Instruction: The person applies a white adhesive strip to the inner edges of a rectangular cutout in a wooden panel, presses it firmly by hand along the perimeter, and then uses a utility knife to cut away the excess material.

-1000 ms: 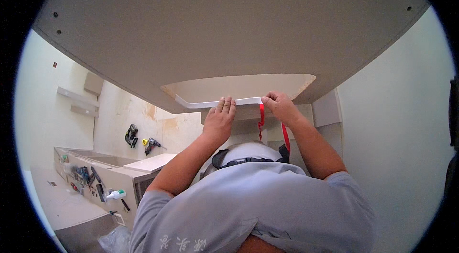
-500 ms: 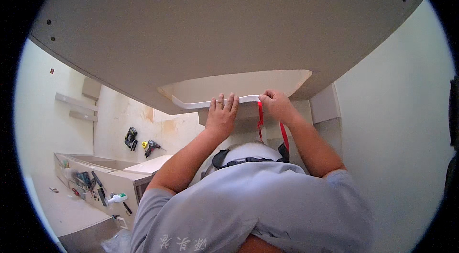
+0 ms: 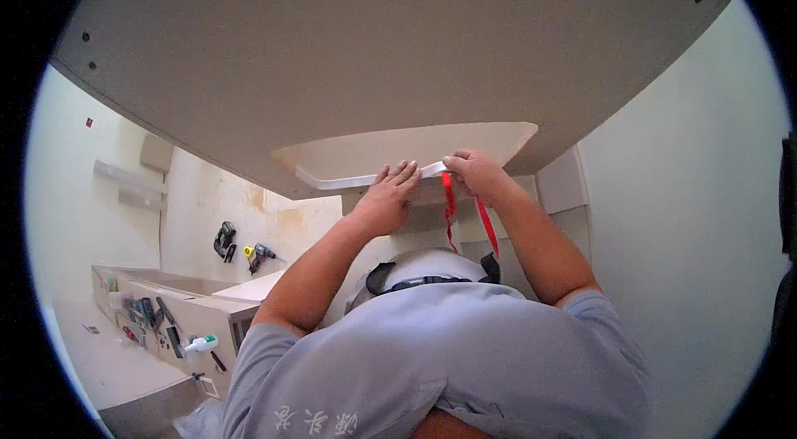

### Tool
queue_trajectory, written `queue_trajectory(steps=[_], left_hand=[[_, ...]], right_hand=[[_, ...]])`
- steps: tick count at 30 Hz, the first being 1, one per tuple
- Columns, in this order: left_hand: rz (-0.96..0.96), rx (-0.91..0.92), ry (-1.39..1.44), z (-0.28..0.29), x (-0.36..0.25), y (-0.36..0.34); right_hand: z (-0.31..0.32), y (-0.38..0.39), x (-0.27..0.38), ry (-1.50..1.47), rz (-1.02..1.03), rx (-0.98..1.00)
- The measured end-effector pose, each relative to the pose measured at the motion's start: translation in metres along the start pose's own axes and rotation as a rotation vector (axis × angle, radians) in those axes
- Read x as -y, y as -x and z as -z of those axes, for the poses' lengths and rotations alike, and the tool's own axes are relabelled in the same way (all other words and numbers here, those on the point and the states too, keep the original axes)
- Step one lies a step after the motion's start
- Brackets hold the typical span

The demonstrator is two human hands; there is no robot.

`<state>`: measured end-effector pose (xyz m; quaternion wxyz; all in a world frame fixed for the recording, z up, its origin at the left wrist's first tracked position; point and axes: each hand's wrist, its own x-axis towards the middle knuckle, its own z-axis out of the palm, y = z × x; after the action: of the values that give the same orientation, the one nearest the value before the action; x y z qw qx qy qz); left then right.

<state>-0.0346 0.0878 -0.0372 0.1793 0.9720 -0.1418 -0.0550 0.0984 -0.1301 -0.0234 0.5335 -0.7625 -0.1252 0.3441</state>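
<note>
Pale wall (image 3: 672,215), grey panel (image 3: 398,41). White strip (image 3: 340,183) lies along panel's cutout (image 3: 415,144), near edge. Left hand (image 3: 386,198) on it, fingers slightly spread; right hand (image 3: 476,175) pinches it. Likely best: light tension, press gradually rightward.

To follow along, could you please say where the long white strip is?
In the head view's centre, the white strip follows the grey board's lower cutout edge, past the left hand to the right hand.

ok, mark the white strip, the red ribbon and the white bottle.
white strip (image 3: 347,182), head view: face of its left stretch
red ribbon (image 3: 487,228), head view: middle of its right-hand length
white bottle (image 3: 200,344), head view: middle of its body
</note>
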Motion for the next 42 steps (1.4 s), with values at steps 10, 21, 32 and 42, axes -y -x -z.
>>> queue_trajectory(steps=[10,21,32,42], left_hand=[[-0.006,-0.08,-0.274,-0.021,0.004,0.008],[0.061,-0.046,-0.425,-0.019,-0.016,0.0],[0.095,-0.062,-0.419,-0.033,-0.037,-0.014],[0.049,-0.055,-0.367,-0.031,-0.032,-0.02]], right_hand=[[-0.003,-0.006,-0.01,0.218,0.064,-0.08],[0.002,-0.011,-0.022,0.443,0.147,-0.142],[0.003,-0.007,-0.024,0.172,0.04,-0.01],[-0.013,0.047,-0.074,-0.548,-0.302,0.126]])
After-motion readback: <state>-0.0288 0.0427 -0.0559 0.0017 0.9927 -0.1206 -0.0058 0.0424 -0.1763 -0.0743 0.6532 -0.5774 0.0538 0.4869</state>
